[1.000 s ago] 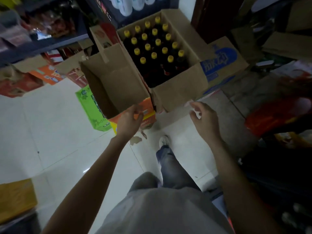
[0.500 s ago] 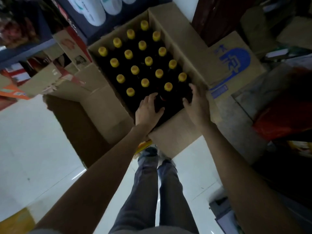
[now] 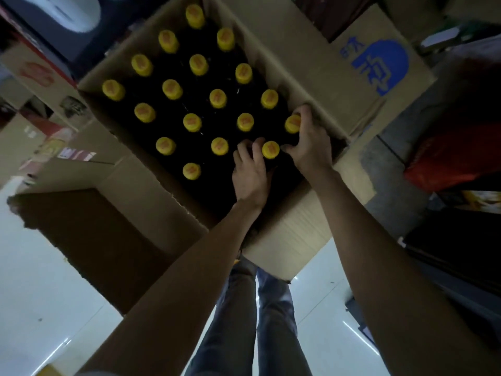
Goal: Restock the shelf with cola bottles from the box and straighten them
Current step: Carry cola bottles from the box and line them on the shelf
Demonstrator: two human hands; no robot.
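An open cardboard box [image 3: 287, 237] stands on the floor, holding several dark cola bottles with yellow caps [image 3: 192, 122]. Both my hands reach into its near right corner. My left hand [image 3: 250, 172] curls its fingers around the neck of the bottle with the nearest cap [image 3: 270, 149]. My right hand [image 3: 311, 143] wraps its fingers over the cap of the neighbouring bottle [image 3: 292, 124] by the box's right wall, its thumb close to the first bottle. The bottle bodies are lost in shadow.
An empty brown carton [image 3: 95, 226] lies open to the left. A carton with blue print [image 3: 379, 66] sits behind on the right, and a red bag [image 3: 455, 158] beyond it. Shelving with white containers [image 3: 67, 12] is at top left. My legs stand on white tiles [image 3: 40, 280].
I have leaned closer over the box. Both hands moved from its near rim deeper in and closed around two bottle tops in the near right corner.
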